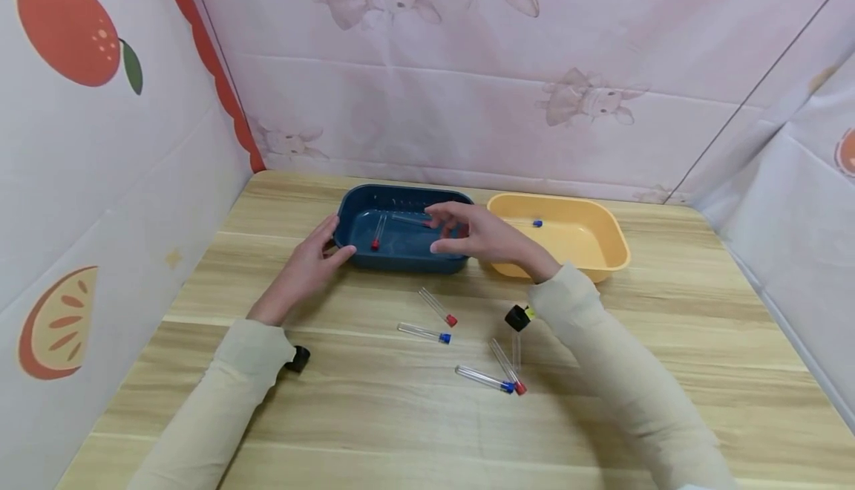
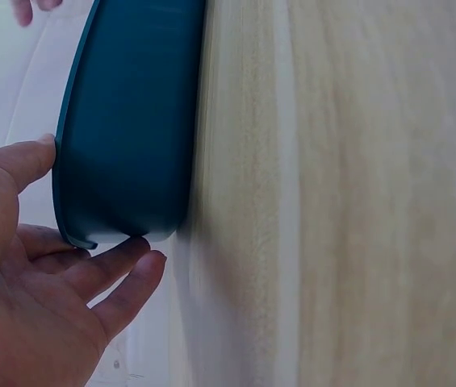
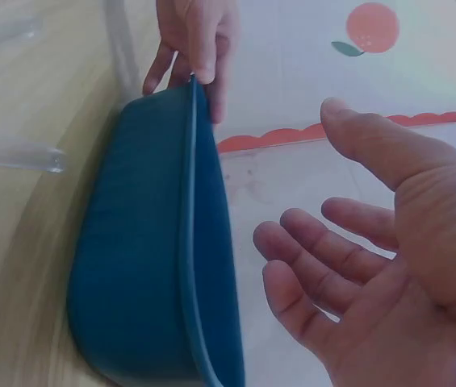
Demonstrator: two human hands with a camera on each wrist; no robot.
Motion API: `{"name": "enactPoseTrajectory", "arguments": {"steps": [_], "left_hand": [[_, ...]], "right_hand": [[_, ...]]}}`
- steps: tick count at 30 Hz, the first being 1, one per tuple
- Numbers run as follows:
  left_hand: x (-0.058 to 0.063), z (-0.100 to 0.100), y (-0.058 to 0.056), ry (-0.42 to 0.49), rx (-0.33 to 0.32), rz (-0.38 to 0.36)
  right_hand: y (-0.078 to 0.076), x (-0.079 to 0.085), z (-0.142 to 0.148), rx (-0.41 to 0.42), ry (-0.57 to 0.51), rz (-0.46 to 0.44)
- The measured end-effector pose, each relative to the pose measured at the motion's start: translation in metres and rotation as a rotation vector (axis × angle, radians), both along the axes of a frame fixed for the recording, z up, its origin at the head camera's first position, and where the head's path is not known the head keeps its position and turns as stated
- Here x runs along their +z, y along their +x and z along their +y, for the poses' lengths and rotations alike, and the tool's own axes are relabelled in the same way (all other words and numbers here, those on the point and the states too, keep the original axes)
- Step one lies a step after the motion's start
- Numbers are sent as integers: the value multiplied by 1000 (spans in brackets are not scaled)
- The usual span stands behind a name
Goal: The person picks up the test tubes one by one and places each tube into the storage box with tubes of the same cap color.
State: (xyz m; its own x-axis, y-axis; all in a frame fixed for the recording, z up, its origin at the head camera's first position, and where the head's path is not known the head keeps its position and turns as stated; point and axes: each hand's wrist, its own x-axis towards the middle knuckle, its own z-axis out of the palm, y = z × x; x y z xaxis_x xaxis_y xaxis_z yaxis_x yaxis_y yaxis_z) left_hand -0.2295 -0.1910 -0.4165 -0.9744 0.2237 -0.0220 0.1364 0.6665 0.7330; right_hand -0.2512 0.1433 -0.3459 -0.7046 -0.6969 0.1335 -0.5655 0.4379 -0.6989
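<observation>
At the left end of a dark blue basin point(image 1: 407, 261), my left hand point(image 1: 303, 267) grips the corner, thumb at the rim and fingers against the outer wall. My right hand point(image 1: 477, 234) hovers over the basin's right end, fingers spread and loosely bent; the right wrist view shows nothing in it. Inside the basin lies a red-capped test tube point(image 1: 378, 233). A second test tube point(image 1: 409, 219) lies farther back, its red-capped end just beneath my right fingers.
A yellow basin point(image 1: 604, 252) stands right of the blue one, holding a tube with a blue cap point(image 1: 537, 223). Several tubes lie on the wooden table, among them a red-capped tube point(image 1: 437, 307) and a blue-capped tube point(image 1: 424, 332). Printed cloth walls point(image 1: 427, 104) surround the table.
</observation>
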Motion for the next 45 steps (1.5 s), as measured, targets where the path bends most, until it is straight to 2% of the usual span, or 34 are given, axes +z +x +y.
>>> {"name": "enactPoseTrajectory", "arguments": {"steps": [7,12,19,29,45], "left_hand": [[2,0,0,2,0,4],[2,1,0,-7,-2,9],[2,1,0,-5,-9,-2],[2,0,0,1,-10,0],[0,1,0,3,-5,11]], "right_hand": [[19,8,19,-12,2,19],[31,6,33,-22,-7,16],[50,-6,57,-18,5,6],[75,-22,79,-49,40,-65],[106,-53,102,-12,157,29]]}}
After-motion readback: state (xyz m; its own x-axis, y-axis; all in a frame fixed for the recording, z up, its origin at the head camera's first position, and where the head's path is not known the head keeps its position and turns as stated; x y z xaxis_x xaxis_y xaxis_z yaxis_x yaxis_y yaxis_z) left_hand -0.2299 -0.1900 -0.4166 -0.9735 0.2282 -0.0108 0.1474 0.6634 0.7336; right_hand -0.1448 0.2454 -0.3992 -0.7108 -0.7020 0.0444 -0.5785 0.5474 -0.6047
